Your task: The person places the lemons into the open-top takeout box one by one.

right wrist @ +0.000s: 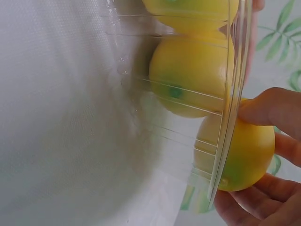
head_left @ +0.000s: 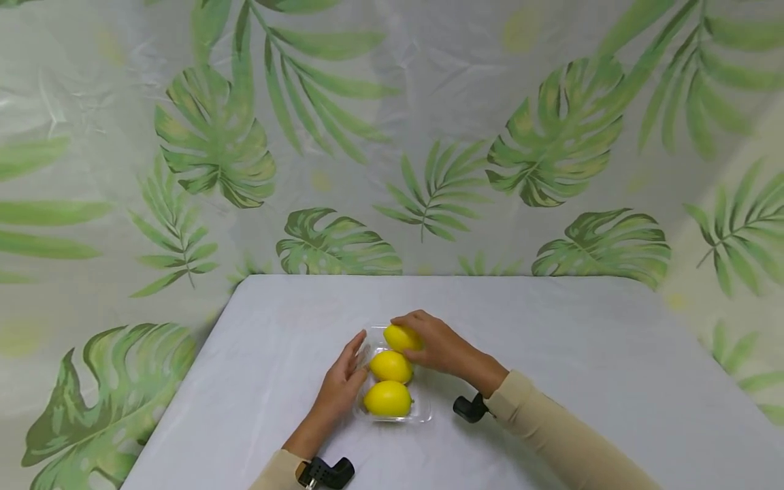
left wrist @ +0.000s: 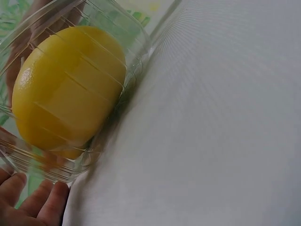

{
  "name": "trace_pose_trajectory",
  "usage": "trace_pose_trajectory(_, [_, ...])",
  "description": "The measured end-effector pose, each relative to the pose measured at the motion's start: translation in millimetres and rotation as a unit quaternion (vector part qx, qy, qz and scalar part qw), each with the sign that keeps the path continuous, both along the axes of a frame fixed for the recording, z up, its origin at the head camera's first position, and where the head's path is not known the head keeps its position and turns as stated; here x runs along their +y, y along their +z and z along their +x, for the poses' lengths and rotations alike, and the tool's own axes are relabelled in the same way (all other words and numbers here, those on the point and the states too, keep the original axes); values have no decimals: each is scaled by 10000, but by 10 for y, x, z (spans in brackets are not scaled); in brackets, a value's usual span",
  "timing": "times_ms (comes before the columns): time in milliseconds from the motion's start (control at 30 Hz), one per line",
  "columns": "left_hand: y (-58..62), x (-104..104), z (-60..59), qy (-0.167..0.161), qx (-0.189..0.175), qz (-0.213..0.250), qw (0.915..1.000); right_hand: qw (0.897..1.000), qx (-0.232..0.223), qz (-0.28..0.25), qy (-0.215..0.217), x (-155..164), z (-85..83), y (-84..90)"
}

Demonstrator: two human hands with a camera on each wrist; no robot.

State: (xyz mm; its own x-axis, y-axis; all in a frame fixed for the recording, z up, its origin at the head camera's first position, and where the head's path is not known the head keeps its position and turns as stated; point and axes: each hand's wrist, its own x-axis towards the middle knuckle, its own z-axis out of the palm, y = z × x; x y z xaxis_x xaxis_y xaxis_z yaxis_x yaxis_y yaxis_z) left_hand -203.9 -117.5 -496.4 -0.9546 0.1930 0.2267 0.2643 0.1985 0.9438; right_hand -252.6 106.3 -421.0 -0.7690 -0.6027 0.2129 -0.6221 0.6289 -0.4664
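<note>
Step in hand, as I judge it: the third lemon (head_left: 401, 337) is at the far end of the clear tray (head_left: 422, 411), which sits mid-worktop (head_left: 582, 354). My right hand (head_left: 437, 347) has its fingers and thumb curled round this lemon; the right wrist view shows it at the tray's rim, partly outside the wall, so it is not yet seated. Two other lemons lie in the tray: the middle lemon (head_left: 390, 367) and the near lemon (head_left: 387, 399). My left hand (head_left: 343, 384) lies along the tray's left side, fingers straight, steadying it.

Next move, my estimate: the held fruit has to clear the rim and settle beside the middle one, with the tray kept from sliding.

Hard to make out: whether the far lemon touches the tray floor; the transparent walls blur the edges. Left wrist view shows only fingertips (left wrist: 44, 202) and one lemon through ribbed plastic.
</note>
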Motion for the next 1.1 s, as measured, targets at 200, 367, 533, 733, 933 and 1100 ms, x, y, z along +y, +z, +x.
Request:
trace_pose_trajectory(200, [-1, -1, -7, -84, 189, -46, 9998, 9999, 108, 34, 2, 24, 28, 39])
trace_pose_trajectory(367, [6, 4, 8, 109, -45, -85, 9999, 9997, 207, -45, 99, 67, 44, 48])
trace_pose_trajectory(533, [11, -4, 24, 200, -106, -112, 9997, 9992, 337, -177, 95, 113, 64, 37])
trace_pose_trajectory(733, [-38, -1, 48, 270, -76, -104, 9996, 9989, 324, -331, 13, 183, 106, 13])
trace_pose_trajectory(933, [-65, 11, 78, 309, 44, -55, 9995, 9969, 525, -579, -61, 258, 152, 34])
trace_pose_trajectory(1100, [60, 27, 75, 259, 259, -37, 9993, 9950, 607, -787, -127, 335, 147, 95])
